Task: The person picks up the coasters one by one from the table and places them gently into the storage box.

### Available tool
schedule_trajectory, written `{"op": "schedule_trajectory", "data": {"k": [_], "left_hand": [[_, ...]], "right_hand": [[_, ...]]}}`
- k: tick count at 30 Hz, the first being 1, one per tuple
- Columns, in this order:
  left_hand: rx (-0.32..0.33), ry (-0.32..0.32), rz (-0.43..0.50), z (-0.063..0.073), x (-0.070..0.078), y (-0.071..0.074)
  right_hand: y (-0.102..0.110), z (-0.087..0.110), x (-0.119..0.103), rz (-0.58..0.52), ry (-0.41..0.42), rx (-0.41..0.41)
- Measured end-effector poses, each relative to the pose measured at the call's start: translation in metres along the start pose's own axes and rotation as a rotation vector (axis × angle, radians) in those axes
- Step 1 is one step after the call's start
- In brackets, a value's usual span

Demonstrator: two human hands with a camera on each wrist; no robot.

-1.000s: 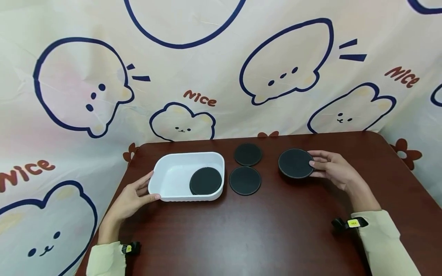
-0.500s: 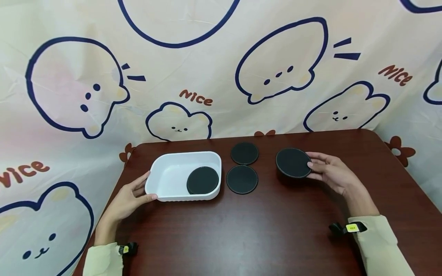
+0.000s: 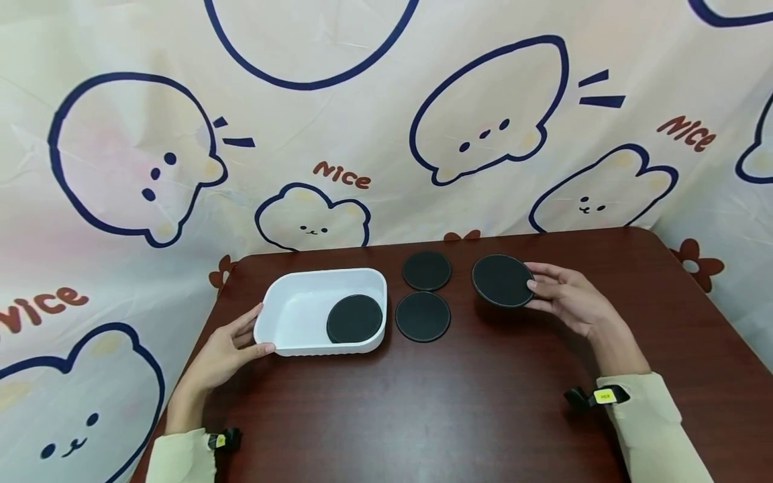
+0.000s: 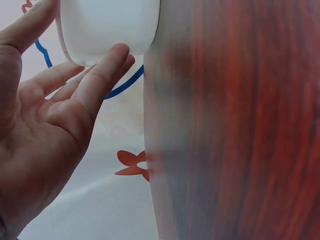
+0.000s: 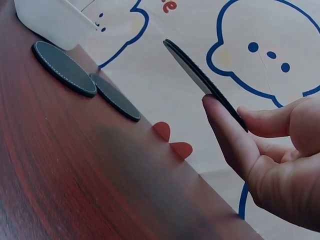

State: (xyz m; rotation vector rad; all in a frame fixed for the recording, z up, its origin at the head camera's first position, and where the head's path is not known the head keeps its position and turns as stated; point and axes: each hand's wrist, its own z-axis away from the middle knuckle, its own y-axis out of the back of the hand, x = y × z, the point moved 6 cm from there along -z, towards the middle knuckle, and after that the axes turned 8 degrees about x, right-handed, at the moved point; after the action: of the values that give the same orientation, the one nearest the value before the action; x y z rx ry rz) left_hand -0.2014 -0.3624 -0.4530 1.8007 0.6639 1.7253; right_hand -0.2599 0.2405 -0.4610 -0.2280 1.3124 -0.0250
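Observation:
A round black coaster (image 3: 502, 280) with a stitched rim (image 5: 210, 82) is pinched at its edge by my right hand (image 3: 570, 295), thumb on top and fingers below. It hangs tilted above the table. At the left, my left hand (image 3: 223, 355) grips the short end of a white plastic tray (image 3: 290, 312), its thumb at the near corner. Inside the tray, at its right end, lies another black coaster (image 3: 354, 318). Just right of the tray, a near coaster (image 3: 423, 316) and a far coaster (image 3: 427, 270) lie flat on the table, one behind the other.
The brown wooden table (image 3: 386, 416) ends at a back edge close behind the far coaster. A pale curtain (image 3: 386, 121) with blue-outlined bears hangs behind and beside it. Each wrist wears a black strap with a small camera.
My right hand has moved a little to the left, carrying the pinched coaster closer to the two on the table. My left hand keeps its grip on the tray. The view has shifted slightly.

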Motion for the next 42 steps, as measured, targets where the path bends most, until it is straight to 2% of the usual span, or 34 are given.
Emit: {"op": "schedule_trajectory", "data": {"k": [19,32,42], "left_hand": [[0.006,0.002,0.003,0.001,0.001,0.000],[0.006,0.017,0.000,-0.001,-0.005,0.000],[0.005,0.005,0.005,0.000,-0.002,0.001]], "right_hand": [[-0.041,-0.015,-0.003,0.000,0.021,-0.032],[-0.057,-0.018,-0.002,-0.007,0.013,-0.045],[-0.069,-0.022,0.001,0.008,0.003,-0.058]]}}
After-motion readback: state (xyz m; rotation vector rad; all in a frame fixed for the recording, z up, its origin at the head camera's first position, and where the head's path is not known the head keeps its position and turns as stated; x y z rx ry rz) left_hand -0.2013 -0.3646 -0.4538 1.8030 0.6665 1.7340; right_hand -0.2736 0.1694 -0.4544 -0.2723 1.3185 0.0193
